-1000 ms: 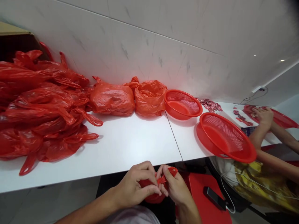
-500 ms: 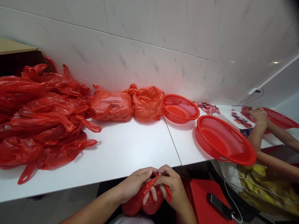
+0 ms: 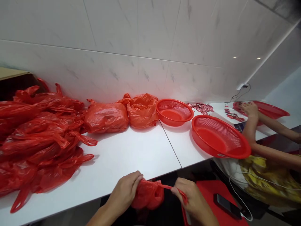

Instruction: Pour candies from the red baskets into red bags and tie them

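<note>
Below the table's front edge, a red plastic bag hangs between my two hands, its top drawn out into a tight, twisted strip. My left hand is closed on the bag's left upper side. On the right, my right hand grips the stretched handle, and a short end of it pokes out of the fist. The bag is rounded lower down; what it contains is hidden.
Red bags are heaped at the table's left, near a cardboard box. A full bag, an open-topped bag and two red baskets line the table. At right are a co-worker's arms and a phone.
My hands have moved apart, from close together over the bag to pulling its handle taut sideways. The camera view has tilted up a little.
</note>
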### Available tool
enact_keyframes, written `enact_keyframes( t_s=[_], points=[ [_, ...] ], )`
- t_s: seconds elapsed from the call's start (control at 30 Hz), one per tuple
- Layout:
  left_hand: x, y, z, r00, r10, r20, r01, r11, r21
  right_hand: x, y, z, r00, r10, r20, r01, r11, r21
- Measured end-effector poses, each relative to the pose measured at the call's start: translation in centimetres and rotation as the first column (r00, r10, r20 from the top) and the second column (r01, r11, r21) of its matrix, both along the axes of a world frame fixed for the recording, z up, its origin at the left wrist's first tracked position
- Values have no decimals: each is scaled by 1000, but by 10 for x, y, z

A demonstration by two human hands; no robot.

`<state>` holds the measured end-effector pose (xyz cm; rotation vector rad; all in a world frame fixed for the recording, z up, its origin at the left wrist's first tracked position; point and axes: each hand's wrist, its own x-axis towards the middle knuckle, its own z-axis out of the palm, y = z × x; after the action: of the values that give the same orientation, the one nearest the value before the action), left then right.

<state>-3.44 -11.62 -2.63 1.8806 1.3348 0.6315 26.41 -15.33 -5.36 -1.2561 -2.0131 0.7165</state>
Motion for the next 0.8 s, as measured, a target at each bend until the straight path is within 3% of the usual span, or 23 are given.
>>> enact_keyframes(
  t_s=[0.13,0.23,0.33,0.4,0.47,0.53,0.6,0.67,0.73,0.8],
  points=[
    [-40,-6,6,998,5,62,2,993,-116,36,-23,-18,998,-60,-11,59,996,-66],
    [-41,-17,17,966,-158,205,203,954,-220,33,-36,-17,992,-23,-126,0,984,-181],
    [-14,-25,23,858,-400,323,476,855,-206,-5,-38,-3,954,-17,-299,-51,975,-215],
    [13,-30,18,766,-539,349,614,774,-153,-36,-32,9,942,22,-335,-84,981,-173],
    [39,-35,10,696,-631,343,700,703,-128,-56,-22,19,929,58,-367,-105,988,-109],
    [54,-36,5,678,-654,337,724,674,-149,-60,-12,25,877,46,-479,-82,995,-56],
    [54,-31,12,711,-605,358,688,703,-180,-48,-1,26,782,-19,-623,-7,999,-40],
    [38,-17,35,780,-480,402,578,799,-167,-30,7,23,719,-110,-687,79,994,-76],
    [8,8,74,840,-297,454,375,923,-90,-15,12,15,727,-200,-657,138,980,-145],
    [-32,41,119,886,-105,452,64,992,107,-8,13,1,771,-267,-579,164,960,-225]
  ],
)
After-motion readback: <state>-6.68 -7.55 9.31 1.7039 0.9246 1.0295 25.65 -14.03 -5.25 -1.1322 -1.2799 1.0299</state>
